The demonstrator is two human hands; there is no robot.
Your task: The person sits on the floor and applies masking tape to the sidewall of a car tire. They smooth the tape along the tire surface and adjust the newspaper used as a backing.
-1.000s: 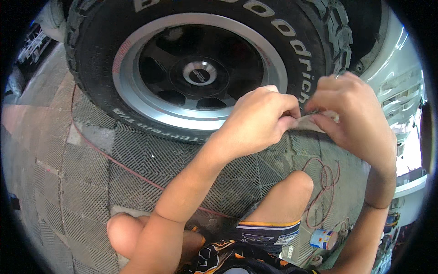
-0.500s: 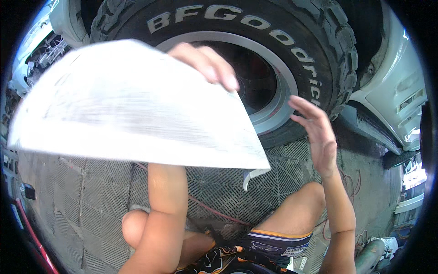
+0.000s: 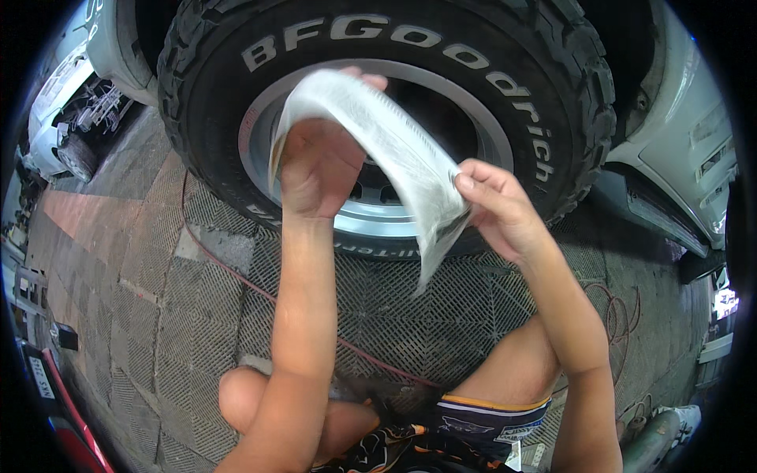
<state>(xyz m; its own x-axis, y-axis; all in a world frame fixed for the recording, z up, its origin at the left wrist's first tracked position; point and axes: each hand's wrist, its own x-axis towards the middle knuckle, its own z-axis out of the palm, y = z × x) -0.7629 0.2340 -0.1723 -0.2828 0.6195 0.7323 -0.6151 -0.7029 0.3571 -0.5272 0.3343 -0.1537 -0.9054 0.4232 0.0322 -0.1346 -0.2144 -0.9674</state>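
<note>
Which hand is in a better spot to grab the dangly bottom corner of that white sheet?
Probably the right hand: it already pinches the white sheet just above that dangling corner. The left hand looks farther off, up at the sheet's curved upper end.

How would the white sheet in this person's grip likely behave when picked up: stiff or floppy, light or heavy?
Probably floppy: the white sheet curls over at the left hand and its lower corner hangs down. Likely light, since the right hand pinches just its edge. It may crease easily, looking thin.
</note>
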